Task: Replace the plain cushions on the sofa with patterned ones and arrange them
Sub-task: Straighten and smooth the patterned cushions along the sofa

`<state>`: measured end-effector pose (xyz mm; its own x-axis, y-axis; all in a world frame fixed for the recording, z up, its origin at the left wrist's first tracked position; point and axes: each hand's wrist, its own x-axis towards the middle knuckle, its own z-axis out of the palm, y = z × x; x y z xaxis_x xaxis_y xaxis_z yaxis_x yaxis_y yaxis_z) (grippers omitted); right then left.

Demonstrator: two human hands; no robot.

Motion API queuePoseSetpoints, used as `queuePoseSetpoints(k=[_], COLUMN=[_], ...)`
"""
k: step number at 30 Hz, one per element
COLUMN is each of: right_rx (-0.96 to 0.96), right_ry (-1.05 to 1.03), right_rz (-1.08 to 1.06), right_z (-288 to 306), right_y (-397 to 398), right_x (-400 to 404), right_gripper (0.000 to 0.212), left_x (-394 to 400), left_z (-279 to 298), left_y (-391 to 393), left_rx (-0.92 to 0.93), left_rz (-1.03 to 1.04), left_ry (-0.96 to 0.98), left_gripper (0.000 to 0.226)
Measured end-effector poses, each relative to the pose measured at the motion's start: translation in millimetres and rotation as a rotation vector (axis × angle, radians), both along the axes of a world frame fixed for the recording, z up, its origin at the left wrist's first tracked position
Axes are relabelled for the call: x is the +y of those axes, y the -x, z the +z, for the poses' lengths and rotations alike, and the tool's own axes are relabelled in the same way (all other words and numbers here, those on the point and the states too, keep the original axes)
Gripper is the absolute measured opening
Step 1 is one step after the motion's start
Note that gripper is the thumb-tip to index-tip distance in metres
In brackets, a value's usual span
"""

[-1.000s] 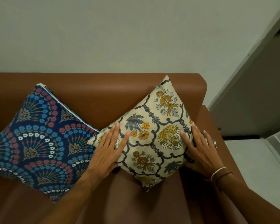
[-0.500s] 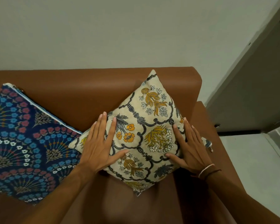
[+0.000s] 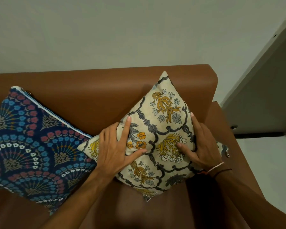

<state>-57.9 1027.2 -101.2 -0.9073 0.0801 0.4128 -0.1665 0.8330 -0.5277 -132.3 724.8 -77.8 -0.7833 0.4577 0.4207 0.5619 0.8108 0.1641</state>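
A cream cushion (image 3: 163, 119) with yellow and grey flower print stands on one corner against the backrest of the brown sofa (image 3: 96, 90), at its right end. My left hand (image 3: 117, 146) clasps the cushion's left edge, fingers behind and thumb across the front. My right hand (image 3: 200, 144) clasps the right edge the same way. A navy cushion (image 3: 28, 142) with blue and red fan flowers leans to the left, its corner touching the cream one. No plain cushion is in view.
The sofa's right armrest (image 3: 228, 129) is close beside my right hand. A pale wall (image 3: 122, 30) rises behind the backrest. Light floor (image 3: 271, 171) and a grey door or panel (image 3: 262, 96) lie to the right.
Both hands went from lying flat on the cream cushion's face to gripping its left and right edges. The cushion now stands more upright on its corner.
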Motion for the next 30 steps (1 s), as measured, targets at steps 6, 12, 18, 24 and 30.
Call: queuePoseSetpoints(k=[6,12,18,24,30], right_rx=[0.020,0.024,0.069,0.047,0.350], right_ry=[-0.098,-0.202,-0.218,-0.256,-0.409], right_rz=[0.012,0.004,0.035,-0.082,0.017], right_z=[13,21,21,22,46], right_y=[7,13,18,14,9], right_x=[-11,-24,-10,-18,-84], right_gripper=[0.095,0.089,0.086,0.081,0.085], left_x=[-1,1,22,18,-52], left_z=[-1,-7,-8,-4,19], left_y=[1,1,-1,0,20], left_rx=[-0.094,-0.137,-0.134,-0.172,-0.097], left_rz=[0.096,0.157,0.145,0.098,0.022], left_ry=[0.016,0.010,0.001,0.026,0.171], left_gripper=[0.105,0.103,0.098,0.100,0.096])
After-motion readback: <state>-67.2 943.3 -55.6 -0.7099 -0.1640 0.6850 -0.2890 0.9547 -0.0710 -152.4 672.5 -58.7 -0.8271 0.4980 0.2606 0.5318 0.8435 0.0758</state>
